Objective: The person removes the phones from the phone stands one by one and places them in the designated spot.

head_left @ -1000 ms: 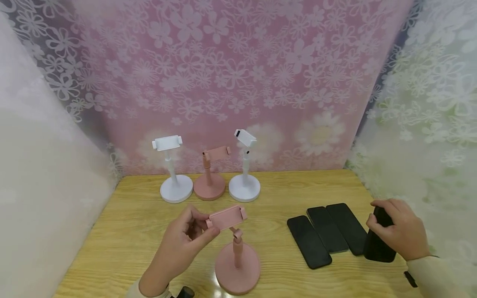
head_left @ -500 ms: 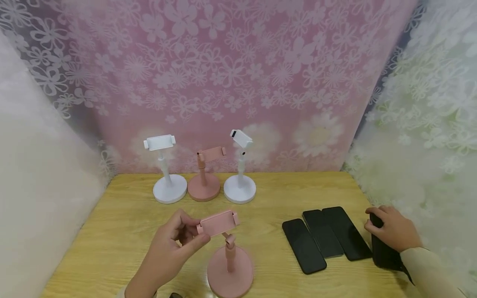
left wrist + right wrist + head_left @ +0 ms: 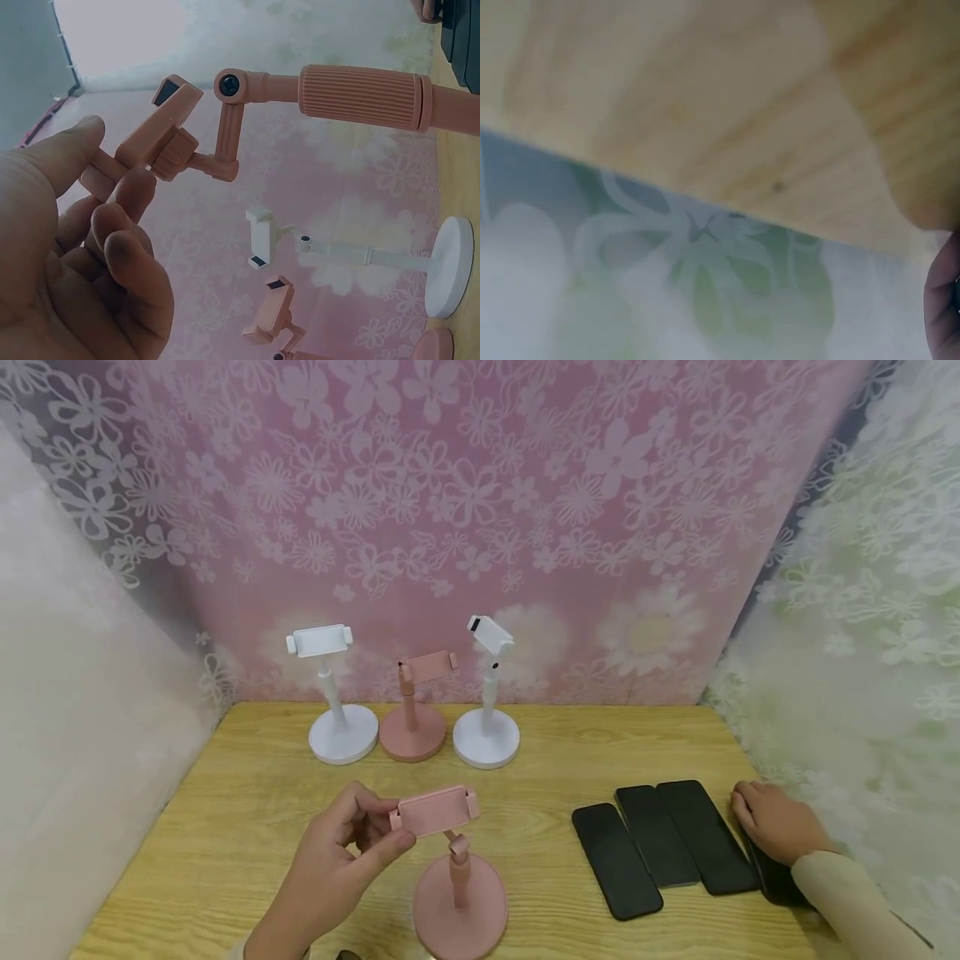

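A pink phone stand [image 3: 460,893] stands upright at the front centre of the table. My left hand [image 3: 322,856] pinches the left end of its clamp [image 3: 435,811] between thumb and fingers. From the left wrist view, the clamp [image 3: 157,124] is tilted on its jointed arm, with the thumb and a fingertip at its lower end. At the far right, my right hand [image 3: 783,822] lies over a black smartphone [image 3: 780,881], gripping its far end. Much of that phone is hidden under the hand and sleeve. Only a sliver of the right hand [image 3: 943,300] shows in the right wrist view.
Three more black smartphones lie side by side: a left one [image 3: 617,860], a middle one [image 3: 657,835] and a right one [image 3: 707,835]. Along the back stand a white stand [image 3: 343,735], a pink stand [image 3: 412,732] and another white stand [image 3: 486,739]. Flowered curtains [image 3: 450,527] surround the wooden table [image 3: 247,827].
My right hand has lowered the black smartphone from a tilted hold to the table, beside the row of phones. My left hand keeps its pinch on the pink clamp. The head view has shifted slightly.
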Action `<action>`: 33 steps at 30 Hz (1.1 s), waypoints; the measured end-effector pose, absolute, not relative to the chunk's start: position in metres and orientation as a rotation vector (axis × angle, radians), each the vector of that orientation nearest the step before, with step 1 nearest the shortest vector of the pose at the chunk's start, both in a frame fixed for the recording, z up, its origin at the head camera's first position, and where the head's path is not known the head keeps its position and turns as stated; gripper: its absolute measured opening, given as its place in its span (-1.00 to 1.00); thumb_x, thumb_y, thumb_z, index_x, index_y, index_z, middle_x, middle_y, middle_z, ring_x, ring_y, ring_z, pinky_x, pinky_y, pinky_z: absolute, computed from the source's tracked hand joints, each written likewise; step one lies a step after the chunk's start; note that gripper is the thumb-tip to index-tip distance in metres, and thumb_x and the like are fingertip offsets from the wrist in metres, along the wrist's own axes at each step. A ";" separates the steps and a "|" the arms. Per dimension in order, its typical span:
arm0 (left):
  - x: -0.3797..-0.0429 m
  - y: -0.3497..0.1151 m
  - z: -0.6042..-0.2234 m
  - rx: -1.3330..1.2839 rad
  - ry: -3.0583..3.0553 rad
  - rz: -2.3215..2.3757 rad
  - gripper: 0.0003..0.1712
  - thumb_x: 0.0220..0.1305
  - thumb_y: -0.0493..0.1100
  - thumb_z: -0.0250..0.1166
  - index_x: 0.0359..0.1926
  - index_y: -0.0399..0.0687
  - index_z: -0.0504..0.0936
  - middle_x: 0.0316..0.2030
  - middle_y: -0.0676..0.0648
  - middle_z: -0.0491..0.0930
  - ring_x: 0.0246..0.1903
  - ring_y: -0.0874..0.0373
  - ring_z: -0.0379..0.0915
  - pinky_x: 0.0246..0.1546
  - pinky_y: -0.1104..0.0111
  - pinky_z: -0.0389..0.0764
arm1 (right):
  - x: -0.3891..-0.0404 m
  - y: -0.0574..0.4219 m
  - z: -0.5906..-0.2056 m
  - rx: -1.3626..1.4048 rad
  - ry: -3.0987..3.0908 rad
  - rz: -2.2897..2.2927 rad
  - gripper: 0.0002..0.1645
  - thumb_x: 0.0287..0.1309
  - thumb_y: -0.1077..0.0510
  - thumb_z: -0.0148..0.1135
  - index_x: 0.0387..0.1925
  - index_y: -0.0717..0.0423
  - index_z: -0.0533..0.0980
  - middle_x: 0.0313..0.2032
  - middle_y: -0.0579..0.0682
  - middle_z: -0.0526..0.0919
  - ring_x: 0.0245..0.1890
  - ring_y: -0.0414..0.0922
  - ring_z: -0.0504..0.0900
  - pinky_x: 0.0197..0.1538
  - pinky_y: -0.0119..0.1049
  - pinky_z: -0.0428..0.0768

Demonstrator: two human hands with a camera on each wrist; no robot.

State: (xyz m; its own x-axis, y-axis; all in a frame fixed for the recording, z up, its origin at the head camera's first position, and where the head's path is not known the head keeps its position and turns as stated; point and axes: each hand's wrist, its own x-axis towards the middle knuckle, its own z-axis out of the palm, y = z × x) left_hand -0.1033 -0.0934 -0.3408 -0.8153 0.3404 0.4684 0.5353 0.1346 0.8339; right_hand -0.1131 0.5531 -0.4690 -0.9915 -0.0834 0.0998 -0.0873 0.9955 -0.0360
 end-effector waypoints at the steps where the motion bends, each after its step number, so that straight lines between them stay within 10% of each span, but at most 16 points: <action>1: -0.104 -0.093 -0.342 -0.884 -2.224 -1.759 -0.69 0.31 -0.40 0.40 -0.07 0.01 0.55 -0.37 0.08 0.60 -0.55 0.22 0.45 -0.55 0.37 0.54 | -0.114 0.554 -0.470 0.138 -3.039 0.054 -0.71 0.62 0.03 -0.06 -0.31 -0.05 0.45 -0.40 -0.13 0.49 -0.43 -0.12 0.48 -0.41 -0.10 0.42; 33: -0.105 -0.088 -0.347 -0.905 -2.123 -1.823 -0.67 0.32 -0.43 0.37 0.01 -0.07 0.53 -0.35 0.01 0.61 -0.52 0.25 0.44 -0.56 0.41 0.53 | -0.130 0.528 -0.475 0.223 -2.946 -0.172 -0.71 0.51 0.14 0.06 -0.43 0.06 0.39 -0.54 -0.12 0.29 -0.59 -0.18 0.26 -0.56 -0.23 0.29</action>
State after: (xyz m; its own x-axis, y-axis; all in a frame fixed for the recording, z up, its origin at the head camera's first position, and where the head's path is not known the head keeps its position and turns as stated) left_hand -0.1045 -0.0884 -0.3465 -0.7923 0.3165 0.5216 0.5636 0.0520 0.8244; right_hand -0.1299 0.5278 -0.4751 -0.9722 -0.1591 0.1718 -0.1380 0.9820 0.1287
